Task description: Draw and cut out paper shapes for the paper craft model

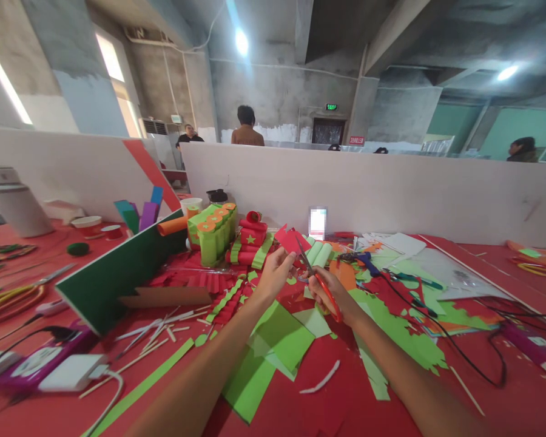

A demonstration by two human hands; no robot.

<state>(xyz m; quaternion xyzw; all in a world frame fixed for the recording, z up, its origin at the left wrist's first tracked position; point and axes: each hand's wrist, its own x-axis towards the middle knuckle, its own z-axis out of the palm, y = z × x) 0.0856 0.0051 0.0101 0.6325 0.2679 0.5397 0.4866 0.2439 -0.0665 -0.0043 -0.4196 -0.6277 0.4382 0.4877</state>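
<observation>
Between the fingers of my left hand (276, 273) is a small piece of red paper (291, 239), held up over the table. My right hand (330, 290) grips a pair of scissors (328, 296) with orange-red handles, its blades reaching up to the red paper; whether they are cutting into it I cannot tell. Below both hands lie green paper sheets (284, 337) on the red tabletop. Just behind my left hand stand red paper rolls (251, 238) with green bands and a star. A curled white strip (321, 379) rests nearer me.
A green board (118, 267) stands upright at left, beside a purple power strip (40, 358) and white plugs. Green paper scraps (400, 328) and a black cable (464, 358) spread to the right. A white partition (368, 188) closes the back; people (248, 127) are beyond it.
</observation>
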